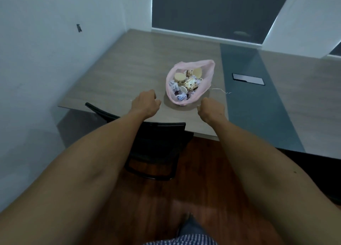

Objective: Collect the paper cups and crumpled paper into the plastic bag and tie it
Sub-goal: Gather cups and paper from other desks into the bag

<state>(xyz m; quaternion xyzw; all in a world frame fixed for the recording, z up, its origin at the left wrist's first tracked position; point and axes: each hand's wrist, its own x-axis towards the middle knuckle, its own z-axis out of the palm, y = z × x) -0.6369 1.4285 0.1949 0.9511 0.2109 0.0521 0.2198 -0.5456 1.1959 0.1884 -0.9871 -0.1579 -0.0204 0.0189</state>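
A pink plastic bag (206,78) lies open on the table (129,69), mouth facing up. Inside it are brown-spotted paper cups (191,83) and balls of crumpled white paper (181,97). My left hand (146,104) hovers just left of the bag with its fingers curled in, apart from the plastic. On the bag's near right side, my right hand (212,110) is also curled shut. A thin white string (221,91) lies on the table from the bag's right side towards my right hand. I cannot tell whether either hand pinches it.
A black chair (156,134) is pushed under the table's near edge below my hands. A dark strip (245,97) with a black cable hatch (248,78) runs along the table right of the bag. A white wall stands at the left, and wooden floor lies below.
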